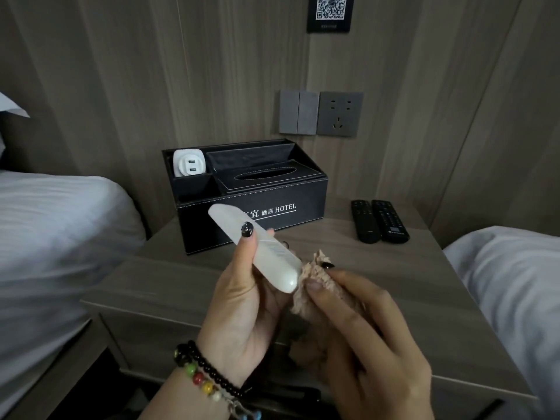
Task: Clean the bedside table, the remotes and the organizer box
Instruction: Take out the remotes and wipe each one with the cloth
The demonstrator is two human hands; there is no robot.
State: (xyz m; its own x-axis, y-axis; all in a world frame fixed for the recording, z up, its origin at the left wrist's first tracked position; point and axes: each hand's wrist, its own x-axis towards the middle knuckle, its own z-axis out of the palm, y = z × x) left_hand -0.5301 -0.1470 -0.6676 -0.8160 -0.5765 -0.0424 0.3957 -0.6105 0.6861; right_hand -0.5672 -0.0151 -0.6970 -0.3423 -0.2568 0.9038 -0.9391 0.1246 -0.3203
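the white remote (257, 249) is up off the bedside table (169, 286), held slantwise in the left hand (242, 301), whose thumb lies over its top face with the other fingers curled round behind. its near, rounded end touches the bunched pinkish cloth (318, 283), which the right hand (357, 334) pinches between thumb and fingertips. the hold on the remote sits around its middle, so a hard wipe at the lower end could, i think, lever it out of the fingers and drop it onto the table top. the smooth, shiny shell would make that slip more likely. rubbing across the button face might also press keys; whether a screen or unit is in range cannot be seen. further back the black organizer box (251, 201) stands against the wall with a white adapter (189, 163) in its left compartment, and two black remotes (378, 221) lie side by side to its right, well apart from the hands
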